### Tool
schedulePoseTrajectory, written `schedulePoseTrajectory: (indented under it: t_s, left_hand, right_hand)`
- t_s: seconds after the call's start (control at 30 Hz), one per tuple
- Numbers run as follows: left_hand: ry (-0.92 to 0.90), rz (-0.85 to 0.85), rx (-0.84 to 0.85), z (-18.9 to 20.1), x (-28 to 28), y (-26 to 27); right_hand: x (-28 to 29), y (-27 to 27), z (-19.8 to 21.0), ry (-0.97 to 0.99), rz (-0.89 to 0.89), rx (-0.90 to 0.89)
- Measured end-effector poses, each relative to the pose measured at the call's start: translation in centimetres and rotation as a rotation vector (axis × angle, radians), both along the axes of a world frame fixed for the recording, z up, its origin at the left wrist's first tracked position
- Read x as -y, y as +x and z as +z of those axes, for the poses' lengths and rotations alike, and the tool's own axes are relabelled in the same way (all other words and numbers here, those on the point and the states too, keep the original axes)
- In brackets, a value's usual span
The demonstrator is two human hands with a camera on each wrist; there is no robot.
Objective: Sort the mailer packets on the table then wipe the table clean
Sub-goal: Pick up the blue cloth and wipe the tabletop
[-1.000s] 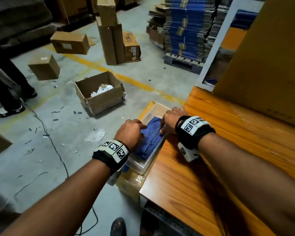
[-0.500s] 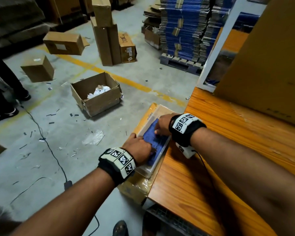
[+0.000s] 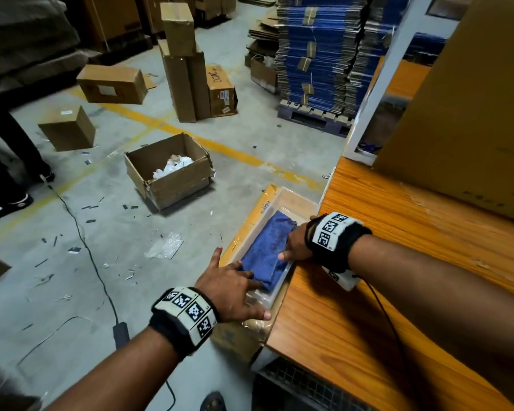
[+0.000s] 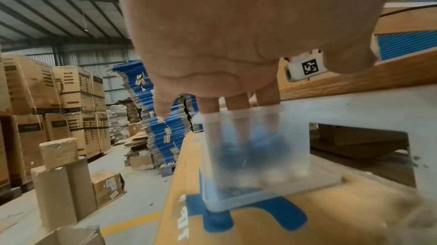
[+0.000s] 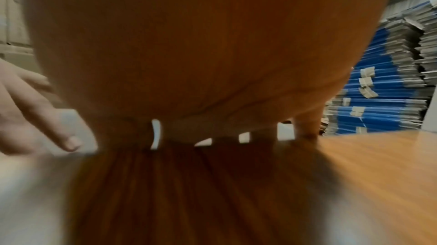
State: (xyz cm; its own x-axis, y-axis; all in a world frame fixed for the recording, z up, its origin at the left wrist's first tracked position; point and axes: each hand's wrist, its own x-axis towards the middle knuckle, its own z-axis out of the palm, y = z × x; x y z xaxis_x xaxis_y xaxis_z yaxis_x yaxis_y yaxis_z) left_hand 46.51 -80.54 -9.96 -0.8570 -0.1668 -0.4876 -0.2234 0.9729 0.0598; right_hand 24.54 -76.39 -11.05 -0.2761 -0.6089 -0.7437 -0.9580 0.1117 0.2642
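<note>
A folded blue cloth [image 3: 267,250] lies in a clear plastic bin [image 3: 297,200]. The bin rests on a yellow box [image 3: 260,209] just off the left edge of the wooden table [image 3: 398,292]. My left hand [image 3: 238,280] reaches into the bin's near end, its straight fingers [image 4: 237,102] pressing on the cloth [image 4: 267,142]. My right hand [image 3: 294,244] leans over the table edge, thumb on the cloth's right side, its other fingers hidden beside the bin wall. No mailer packets show on the table.
A large cardboard box [image 3: 472,99] stands at the table's back right. On the floor are an open carton [image 3: 166,173], several other boxes, a cable [image 3: 80,232] and scraps. Blue flat-packed stacks [image 3: 318,54] sit on a pallet. A person's legs [image 3: 6,161] are at far left.
Both hands have slid along the cloth toward its near end. The left hand's fingers went from curled to spread and straight. The cloth lies flatter in the bin.
</note>
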Motion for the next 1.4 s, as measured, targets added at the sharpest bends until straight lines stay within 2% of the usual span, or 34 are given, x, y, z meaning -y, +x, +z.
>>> schedulePoseTrajectory:
  t_s: [0.1, 0.27, 0.37, 0.53, 0.63, 0.73, 0.83, 0.93, 1.13, 1.23, 1.3, 1.4]
  left_hand:
    - [0.040, 0.036, 0.006, -0.4, 0.1, 0.1]
    - [0.038, 0.032, -0.009, -0.6, -0.3, 0.2]
    - [0.051, 0.038, -0.017, -0.6, -0.2, 0.5]
    - [0.057, 0.053, -0.063, -0.1, -0.2, 0.6]
    - [0.035, 0.095, -0.193, 0.2, -0.2, 0.5]
    - [0.036, 0.097, -0.380, 1.1, -1.0, -0.5]
    - [0.079, -0.032, -0.433, 1.9, -3.7, -2.9]
    - [0.105, -0.161, -0.423, 2.8, -8.2, -5.7]
    - [0.104, -0.455, -0.299, 6.1, -16.1, -10.7]
    - [0.112, -0.593, -0.190, 8.2, -21.0, -13.0]
    - [0.087, -0.693, -0.174, 9.2, -25.2, -14.9]
    - [0.128, -0.746, -0.185, 10.1, -32.6, -18.2]
  right_hand:
    - [0.0, 0.8, -0.3, -0.030, -0.051, -0.061]
    - [1.1, 2.0, 0.2, -0.198, -0.047, -0.071]
    - [1.5, 2.8, -0.2, -0.129, -0.115, -0.054]
    - [-0.5, 3.0, 3.7, -0.224, -0.167, -0.016]
    - [-3.7, 2.2, 6.2, -0.330, -0.277, 0.012]
    - [-8.7, 1.4, 7.7, -0.448, -0.432, -0.013]
    - [-15.4, 1.2, 8.2, -0.529, -0.601, -0.062]
    - [-23.1, 2.0, 8.2, -0.602, -0.827, -0.106]
    - [-38.0, 5.7, 6.7, -0.916, -1.236, -0.191]
    - [-44.6, 6.9, 6.1, -1.025, -1.367, -0.211]
    - [-49.1, 6.9, 5.9, -1.075, -1.412, -0.227]
    - [-56.0, 6.3, 5.9, -1.099, -1.462, -0.267]
